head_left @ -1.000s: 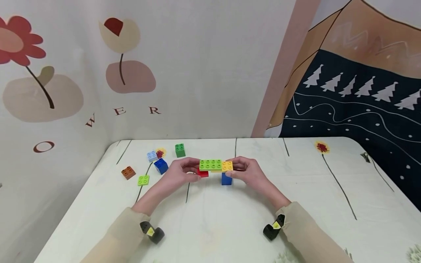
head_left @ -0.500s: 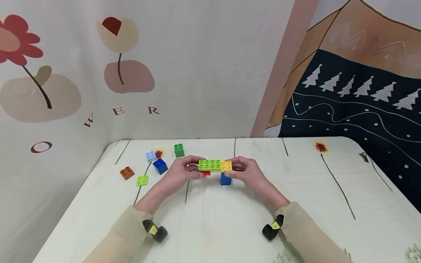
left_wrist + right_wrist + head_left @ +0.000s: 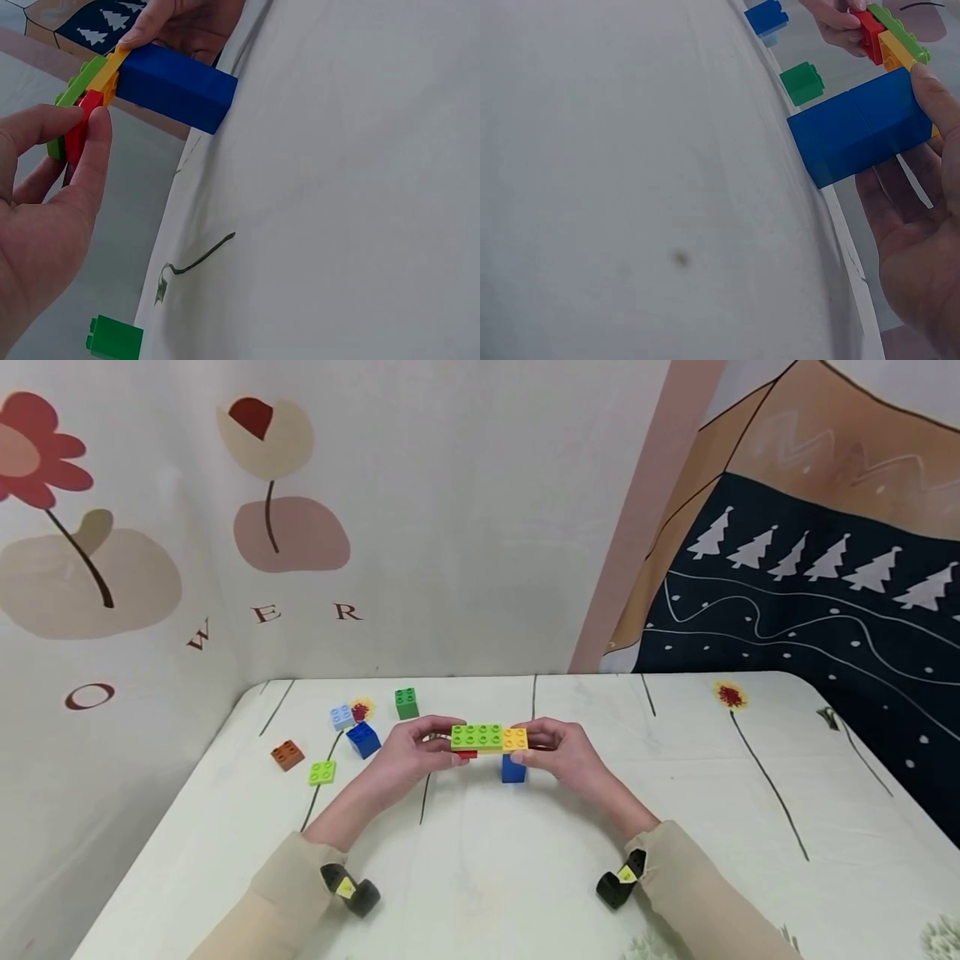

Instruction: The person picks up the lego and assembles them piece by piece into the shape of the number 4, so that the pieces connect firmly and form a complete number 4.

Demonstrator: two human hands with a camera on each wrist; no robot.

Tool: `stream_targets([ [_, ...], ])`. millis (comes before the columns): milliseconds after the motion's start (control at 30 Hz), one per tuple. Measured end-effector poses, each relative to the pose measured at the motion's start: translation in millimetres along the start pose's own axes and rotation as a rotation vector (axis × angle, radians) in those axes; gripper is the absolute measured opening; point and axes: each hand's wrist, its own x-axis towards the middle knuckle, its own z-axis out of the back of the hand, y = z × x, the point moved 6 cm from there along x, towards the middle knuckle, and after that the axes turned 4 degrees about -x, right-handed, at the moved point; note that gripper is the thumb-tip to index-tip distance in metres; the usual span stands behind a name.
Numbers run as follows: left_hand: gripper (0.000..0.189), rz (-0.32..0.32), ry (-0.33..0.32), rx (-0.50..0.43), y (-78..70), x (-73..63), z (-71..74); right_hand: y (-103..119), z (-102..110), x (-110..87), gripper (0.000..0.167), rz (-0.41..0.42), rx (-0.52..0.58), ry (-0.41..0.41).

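Observation:
A stack of toy building bricks stands upright in the middle of the table: blue bricks (image 3: 862,127) at the bottom, a yellow brick (image 3: 515,741) above them, and a long light-green brick (image 3: 477,737) on top, reaching out to the left. Under that overhang is a red brick (image 3: 76,142), pinched between thumb and fingers of my left hand (image 3: 405,756). My right hand (image 3: 567,753) grips the stack from the right around the yellow brick, its thumb at the seam where yellow meets blue. In the head view the overhang hides most of the red brick.
Loose bricks lie to the left: brown (image 3: 287,755), small light-green (image 3: 322,772), dark blue (image 3: 363,740), light blue (image 3: 342,717) and green (image 3: 406,703). A white cloth with printed flowers covers the table (image 3: 480,877). Printed curtains hang behind it.
The red brick has risen closer beneath the long light-green brick, and my left hand has shifted slightly right with it. My right hand keeps its hold on the stack.

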Motion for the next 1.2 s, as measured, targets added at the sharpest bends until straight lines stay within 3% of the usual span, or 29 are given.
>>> stream_targets([
  [367,0.054,0.009,-0.001,-0.049,3.0,0.8,2.1,0.7,-0.9,1.0,0.041,-0.019,-0.001,-0.005],
  [767,0.052,0.001,-0.002,-0.024,1.9,4.2,1.4,-0.3,-0.2,0.5,0.041,-0.019,0.000,-0.005],
  [1067,0.048,-0.019,0.010,-0.125,-2.4,4.3,-2.7,-1.0,0.8,0.6,0.042,-0.015,-0.002,-0.001],
  [1200,0.044,-0.040,-0.007,-0.116,-3.3,4.8,-4.1,-2.5,0.9,0.5,0.042,-0.003,-0.005,0.001],
])
